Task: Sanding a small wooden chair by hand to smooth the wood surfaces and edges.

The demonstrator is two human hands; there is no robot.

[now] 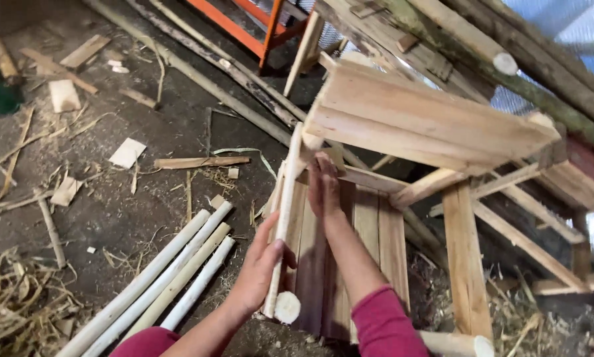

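Observation:
A pale wooden frame of planks and peeled poles, a chair-like piece (416, 125), lies tipped on its side in front of me. My left hand (260, 271) grips a thin peeled round stick (285, 211) that runs along the frame's left edge. My right hand (323, 185) lies flat, fingers together, on the slatted panel (370, 231) just under the upper boards. Both sleeves are dark pink.
Several peeled white poles (171, 277) lie side by side on the dirt floor at lower left. Wood offcuts (126, 152), chips and straw are scattered to the left. Rough logs (509, 59) lean at upper right, with an orange metal frame (244, 26) behind.

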